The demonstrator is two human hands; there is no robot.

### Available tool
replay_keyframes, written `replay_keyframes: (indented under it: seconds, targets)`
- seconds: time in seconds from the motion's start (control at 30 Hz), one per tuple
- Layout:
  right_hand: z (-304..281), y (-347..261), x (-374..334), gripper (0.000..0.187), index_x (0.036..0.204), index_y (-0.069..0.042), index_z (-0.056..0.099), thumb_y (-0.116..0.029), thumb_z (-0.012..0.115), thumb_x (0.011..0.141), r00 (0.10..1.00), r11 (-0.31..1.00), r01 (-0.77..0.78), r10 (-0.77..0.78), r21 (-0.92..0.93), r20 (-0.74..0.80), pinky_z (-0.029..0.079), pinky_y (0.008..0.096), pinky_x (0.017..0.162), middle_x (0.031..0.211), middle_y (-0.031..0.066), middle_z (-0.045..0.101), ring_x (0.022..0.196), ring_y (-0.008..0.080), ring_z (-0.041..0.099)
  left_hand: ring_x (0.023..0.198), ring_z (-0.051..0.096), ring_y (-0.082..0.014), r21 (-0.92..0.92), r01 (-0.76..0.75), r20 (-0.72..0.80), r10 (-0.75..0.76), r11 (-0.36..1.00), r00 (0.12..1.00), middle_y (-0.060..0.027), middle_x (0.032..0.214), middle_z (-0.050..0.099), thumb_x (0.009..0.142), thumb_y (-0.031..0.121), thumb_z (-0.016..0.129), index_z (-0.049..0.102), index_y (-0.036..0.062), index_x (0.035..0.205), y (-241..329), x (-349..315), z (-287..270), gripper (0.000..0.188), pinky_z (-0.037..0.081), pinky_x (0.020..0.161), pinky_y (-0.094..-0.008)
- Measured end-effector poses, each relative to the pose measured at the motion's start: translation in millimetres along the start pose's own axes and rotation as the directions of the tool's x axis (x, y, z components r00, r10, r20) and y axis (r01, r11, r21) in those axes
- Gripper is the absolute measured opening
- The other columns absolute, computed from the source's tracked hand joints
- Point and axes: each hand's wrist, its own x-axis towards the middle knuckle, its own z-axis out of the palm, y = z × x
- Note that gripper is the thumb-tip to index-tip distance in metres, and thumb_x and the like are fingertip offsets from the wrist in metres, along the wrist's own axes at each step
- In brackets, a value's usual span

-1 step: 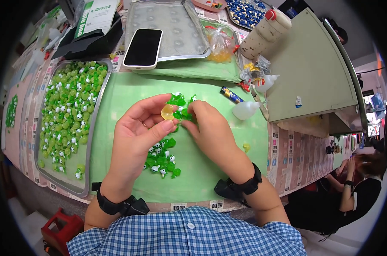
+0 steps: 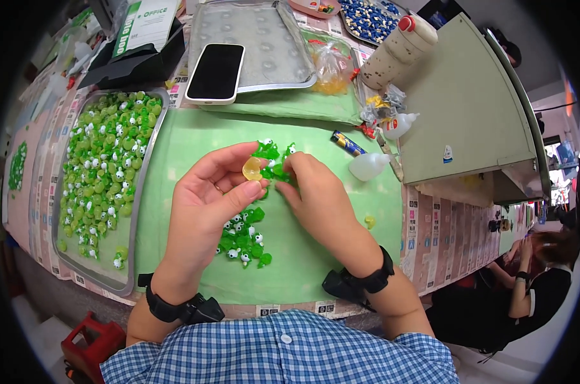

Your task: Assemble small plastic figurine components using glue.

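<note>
My left hand (image 2: 207,198) pinches a small translucent yellow piece (image 2: 251,169) between thumb and fingers. Right beside it, the fingertips of my right hand (image 2: 319,198) close on a small green figure (image 2: 278,169) from a little cluster at the top of the green mat (image 2: 181,137). The two hands nearly touch above the mat's middle. Below them a loose pile of green figures with white eyes (image 2: 242,238) lies on the mat. Both wrists wear black bands.
A metal tray (image 2: 133,211) full of green figures sits at the left. Behind lie a phone (image 2: 216,72) on a grey tray (image 2: 271,38), a bag of yellow pieces (image 2: 331,64), white squeeze bottles (image 2: 369,166), a tall speckled bottle (image 2: 395,51) and a grey-green box (image 2: 463,109). Another person (image 2: 533,281) sits at the lower right.
</note>
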Motion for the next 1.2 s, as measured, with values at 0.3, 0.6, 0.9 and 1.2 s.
replay_keyframes:
  seconds: [0.3,0.6,0.9,1.2]
  targets:
    - [-49.1,-5.4,-24.6,0.023,0.104,-0.002,0.061,0.000,0.058,0.081,0.995,0.842,-0.091,0.058,0.531,0.079,0.048,0.0252,0.069,0.084,0.0071,0.060,0.075,0.0130,0.059,0.091,0.059,-0.0133,0.029,0.058,0.033,-0.059,0.998,0.998,-0.0108,0.106,0.060,0.079,-0.001,0.063,0.054,-0.0015,0.116,-8.4,-2.7,0.2,0.038,0.049,0.083,-0.0255]
    - [-55.3,-17.1,-34.7,0.017,0.097,0.003,0.061,0.002,0.062,0.081,0.960,0.577,-0.215,0.273,0.788,0.062,0.050,0.0241,0.079,0.098,0.0082,0.064,0.089,0.0128,0.063,0.099,0.057,-0.0156,0.075,0.109,0.092,-0.115,0.991,0.989,-0.0098,0.107,0.060,0.077,-0.005,0.064,0.055,-0.0019,0.114,-20.4,-9.4,14.8,0.037,0.050,0.086,-0.0282]
    - [-36.9,-15.6,-30.5,0.021,0.086,-0.005,0.064,0.001,0.070,0.066,0.956,0.945,0.191,-0.117,0.265,-0.270,0.045,0.0315,0.063,0.077,0.0085,0.059,0.072,0.0232,0.057,0.094,0.055,-0.0125,0.162,-0.020,0.147,-0.004,0.987,0.989,-0.0061,0.105,0.053,0.078,-0.008,0.060,0.058,0.0005,0.113,-27.2,-13.1,16.9,0.036,0.051,0.083,-0.0253]
    - [-30.1,-14.6,-32.9,0.019,0.081,-0.003,0.061,0.003,0.069,0.065,0.956,0.943,0.197,-0.124,0.269,-0.265,0.044,0.0314,0.060,0.074,0.0087,0.057,0.069,0.0229,0.056,0.094,0.057,-0.0142,0.414,-0.174,0.178,0.108,0.894,0.978,-0.0081,0.105,0.057,0.076,-0.009,0.062,0.056,-0.0020,0.114,-24.2,-15.5,15.0,0.039,0.051,0.081,-0.0252]
